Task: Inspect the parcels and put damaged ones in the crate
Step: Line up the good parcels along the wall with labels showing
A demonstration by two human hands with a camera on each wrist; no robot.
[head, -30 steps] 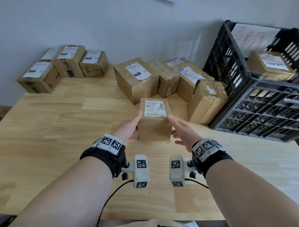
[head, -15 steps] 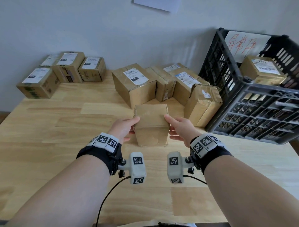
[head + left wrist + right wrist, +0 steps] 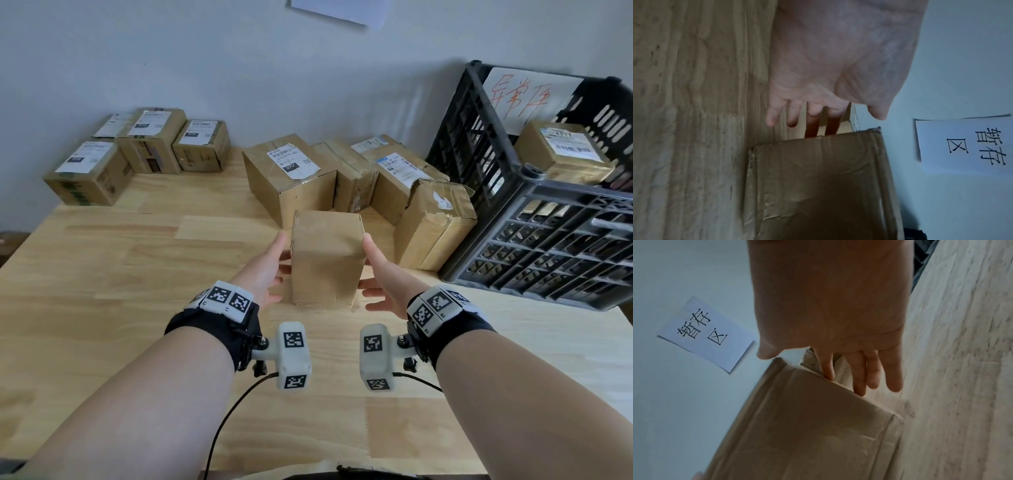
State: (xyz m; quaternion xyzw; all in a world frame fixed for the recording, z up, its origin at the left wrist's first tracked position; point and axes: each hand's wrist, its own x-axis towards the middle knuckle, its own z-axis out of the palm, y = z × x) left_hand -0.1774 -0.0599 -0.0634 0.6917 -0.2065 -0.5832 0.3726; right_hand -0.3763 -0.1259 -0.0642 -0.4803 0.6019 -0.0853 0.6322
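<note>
A small plain cardboard parcel stands upright at the table's middle, a bare, slightly creased face on top. My left hand lies flat against its left side and my right hand against its right side, fingers straight. In the left wrist view the left hand reaches along the parcel. In the right wrist view the right hand's fingers touch the parcel's far edge. The black plastic crate stands at the right, with one labelled parcel inside.
A crushed, torn parcel leans next to the crate. Behind it, several labelled boxes sit by the wall. Another group of boxes is at the back left. The wooden table stretches to the left and front.
The parcel has been turned between my hands: its labelled face, on top a second ago, has rolled out of sight and a plain face is up. Both hands stay on its sides.
</note>
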